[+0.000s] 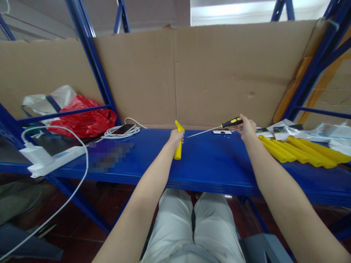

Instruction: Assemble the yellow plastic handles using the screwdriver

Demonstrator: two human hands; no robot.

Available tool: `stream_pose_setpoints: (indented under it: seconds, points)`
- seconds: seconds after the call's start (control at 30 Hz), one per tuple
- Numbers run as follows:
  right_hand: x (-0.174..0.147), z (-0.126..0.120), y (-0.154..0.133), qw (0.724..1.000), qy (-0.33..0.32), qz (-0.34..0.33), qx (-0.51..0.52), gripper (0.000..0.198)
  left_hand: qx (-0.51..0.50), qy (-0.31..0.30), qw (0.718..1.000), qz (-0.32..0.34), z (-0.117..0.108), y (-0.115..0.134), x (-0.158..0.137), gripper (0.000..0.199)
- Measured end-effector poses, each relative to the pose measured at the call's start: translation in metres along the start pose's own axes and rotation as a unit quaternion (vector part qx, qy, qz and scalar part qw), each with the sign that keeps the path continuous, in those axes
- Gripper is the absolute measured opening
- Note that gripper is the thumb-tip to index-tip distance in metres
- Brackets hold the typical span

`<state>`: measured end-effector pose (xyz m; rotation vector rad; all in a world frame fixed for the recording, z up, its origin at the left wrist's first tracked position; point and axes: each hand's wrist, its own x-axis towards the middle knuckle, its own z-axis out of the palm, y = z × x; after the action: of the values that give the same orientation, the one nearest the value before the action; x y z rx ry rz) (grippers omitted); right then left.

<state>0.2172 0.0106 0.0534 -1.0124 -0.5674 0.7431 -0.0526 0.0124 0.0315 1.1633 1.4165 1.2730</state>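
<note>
My left hand (176, 136) is closed round a yellow plastic handle (178, 152) with a bent top end, held upright over the blue shelf (153, 146). In my right hand (247, 128) is a screwdriver (230, 122) with a black and yellow grip and a long thin shaft. The shaft slants down to the left, and its tip is just right of the yellow handle, seemingly apart from it. Beneath the screwdriver's grip lies a small white and black item (222, 132), with tiny bits near it.
Several yellow handles (304, 151) lie at right beside clear plastic packets (290, 129). At left are a phone (124, 129) on a coiled white cable, a power strip (59, 160) with a plugged charger, and a red bag (85, 117). Cardboard (219, 73) backs the shelf between blue posts.
</note>
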Motion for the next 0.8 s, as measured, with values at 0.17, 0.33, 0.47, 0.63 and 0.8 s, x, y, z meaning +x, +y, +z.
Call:
stream_pose_setpoints:
  seconds: [0.17, 0.33, 0.47, 0.63, 0.8]
  points:
    - [-0.0108, 0.0042, -0.0011, 0.999, -0.026, 0.006, -0.033, 0.026, 0.001, 0.002, 1.000, -0.002, 0.0003, -0.0004, 0.0014, 0.009]
    - [-0.0109, 0.0020, -0.0002, 0.992, -0.075, 0.012, -0.098, 0.018, 0.008, 0.001, 1.000, -0.002, 0.0008, -0.0007, 0.0027, 0.007]
    - [-0.0099, 0.0002, 0.0012, 0.959, -0.141, 0.082, -0.231, 0.012, 0.020, -0.002, 1.000, 0.002, 0.0006, -0.0011, 0.0032, 0.006]
    - [-0.0117, -0.0001, 0.0019, 0.884, -0.213, 0.205, -0.361, 0.025, 0.026, -0.001, 1.000, 0.002, 0.0006, -0.0007, 0.0021, 0.005]
    - [-0.0126, -0.0022, 0.0036, 0.843, -0.226, 0.240, -0.424, 0.030, 0.022, -0.004, 1.000, -0.001, 0.0007, -0.0007, 0.0027, 0.005]
